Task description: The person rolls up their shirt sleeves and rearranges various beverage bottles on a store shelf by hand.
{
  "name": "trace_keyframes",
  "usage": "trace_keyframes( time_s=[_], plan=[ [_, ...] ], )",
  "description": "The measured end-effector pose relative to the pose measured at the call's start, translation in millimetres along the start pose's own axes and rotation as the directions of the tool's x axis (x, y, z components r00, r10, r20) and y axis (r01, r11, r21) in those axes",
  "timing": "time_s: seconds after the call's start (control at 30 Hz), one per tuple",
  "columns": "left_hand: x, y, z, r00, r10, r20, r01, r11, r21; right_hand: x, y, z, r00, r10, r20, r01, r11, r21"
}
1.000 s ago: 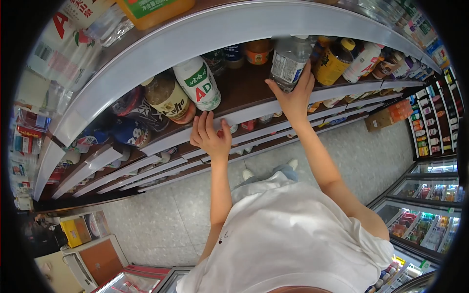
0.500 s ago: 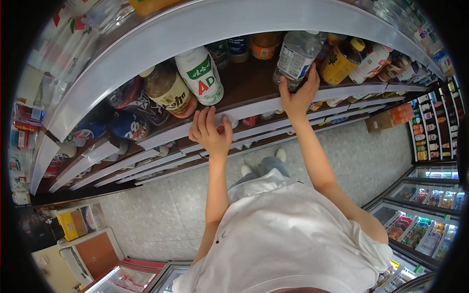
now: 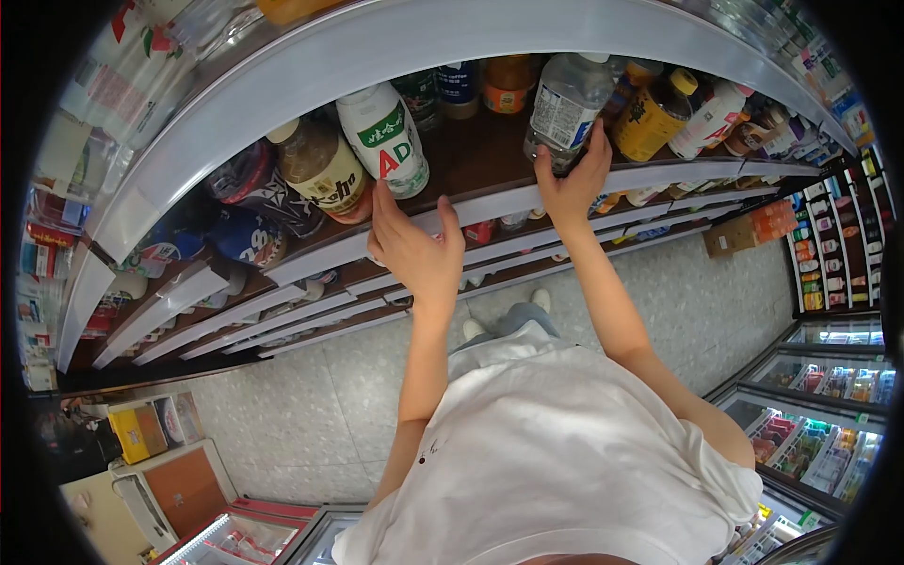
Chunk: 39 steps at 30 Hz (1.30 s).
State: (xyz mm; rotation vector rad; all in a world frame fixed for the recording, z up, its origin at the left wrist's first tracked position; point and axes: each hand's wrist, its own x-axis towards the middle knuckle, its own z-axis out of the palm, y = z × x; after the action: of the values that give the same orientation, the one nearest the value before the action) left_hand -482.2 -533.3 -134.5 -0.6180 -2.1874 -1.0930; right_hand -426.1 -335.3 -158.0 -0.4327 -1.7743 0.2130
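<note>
On the shelf, a clear bottle [image 3: 568,108] with a white label stands near the front edge. My right hand [image 3: 576,181] grips its lower part, thumb on one side and fingers on the other. The white AD bottle [image 3: 384,141] with a green band stands further left. Just below it, at the shelf's front edge, is my left hand [image 3: 419,243], open and holding nothing, its thumb apart from the fingers. Beside the white bottle, a brown drink bottle [image 3: 323,174] with a cream label is close to my left fingertips.
A yellow-labelled bottle [image 3: 653,118] stands right of the clear one. An orange drink bottle [image 3: 507,87] is further back. The upper shelf's grey edge [image 3: 452,36] arches above. Cardboard boxes [image 3: 732,234] sit on the floor at right, near drink fridges [image 3: 800,428].
My left hand has opened wider, its thumb spreading away from the fingers. The clear bottle shifted slightly right in view and then a little back left, with my right hand staying on it.
</note>
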Motion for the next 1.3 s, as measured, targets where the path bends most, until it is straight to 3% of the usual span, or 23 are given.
trace_keyframes(
  time_s=[0.1, 0.2, 0.27, 0.47, 0.53, 0.7, 0.77, 0.8, 0.87, 0.93, 1.03, 1.07, 1.13, 1.17, 1.23, 1.3],
  plan=[
    [10, 11, 1, 1.000, 0.006, -0.003, -0.006, 0.999, 0.052, 0, 1, 0, 1.000, -0.014, -0.001, 0.014, 1.000, -0.020],
    [19, 15, 4, 0.996, -0.085, 0.036, 0.086, 0.996, -0.022, 1, -1, -1, 1.000, -0.017, 0.000, 0.017, 1.000, -0.015],
    [25, 14, 8, 0.987, -0.039, 0.155, 0.048, 0.997, -0.056, 2, -2, -1, 1.000, -0.016, -0.005, 0.016, 1.000, -0.011],
    [39, 25, 34, 0.988, 0.143, 0.062, -0.133, 0.980, -0.148, 1, 0, -1, 1.000, -0.008, 0.003, 0.008, 1.000, 0.006],
    [40, 33, 37, 0.938, 0.107, 0.328, -0.015, 0.963, -0.270, 1, 0, 0, 1.000, -0.018, -0.004, 0.018, 1.000, -0.002],
    [48, 31, 23, 0.900, 0.205, 0.384, -0.073, 0.941, -0.330, -1, 0, 0, 1.000, -0.007, 0.004, 0.007, 1.000, -0.003],
    [47, 19, 16, 0.935, 0.342, 0.099, -0.291, 0.894, -0.342, -1, 1, 0, 1.000, 0.000, 0.001, 0.000, 1.000, 0.000],
    [46, 13, 10, 0.935, 0.341, 0.097, -0.291, 0.894, -0.340, -1, 1, 1, 1.000, -0.001, 0.001, 0.001, 1.000, 0.003],
    [42, 0, -6, 0.966, 0.199, -0.168, -0.231, 0.952, -0.202, -2, 2, 1, 1.000, 0.018, 0.009, -0.018, 1.000, 0.012],
    [37, -13, -14, 0.934, 0.035, -0.356, -0.087, 0.987, -0.132, -2, 2, 1, 1.000, 0.019, 0.007, -0.019, 1.000, 0.007],
    [44, -20, -22, 0.878, 0.020, -0.478, -0.016, 1.000, 0.011, -2, 1, 1, 1.000, 0.023, 0.005, -0.023, 1.000, 0.009],
    [44, -25, -18, 0.877, 0.020, -0.481, -0.015, 1.000, 0.012, -1, 1, 1, 1.000, 0.028, 0.008, -0.028, 1.000, 0.012],
    [44, -34, -8, 0.930, -0.206, -0.303, 0.073, 0.914, -0.398, -1, 0, 1, 1.000, 0.016, -0.003, -0.016, 1.000, 0.005],
    [43, -36, -8, 0.930, -0.207, -0.303, 0.073, 0.914, -0.400, -1, 0, 1, 1.000, 0.010, -0.008, -0.010, 1.000, 0.008],
    [43, -35, -9, 0.944, -0.109, -0.312, 0.069, 0.988, -0.136, 0, 0, 2, 1.000, 0.005, -0.016, -0.005, 1.000, 0.007],
    [45, -30, -13, 0.944, -0.107, -0.312, 0.065, 0.988, -0.141, -1, 0, 1, 1.000, 0.008, -0.012, -0.008, 1.000, 0.007]
  ],
)
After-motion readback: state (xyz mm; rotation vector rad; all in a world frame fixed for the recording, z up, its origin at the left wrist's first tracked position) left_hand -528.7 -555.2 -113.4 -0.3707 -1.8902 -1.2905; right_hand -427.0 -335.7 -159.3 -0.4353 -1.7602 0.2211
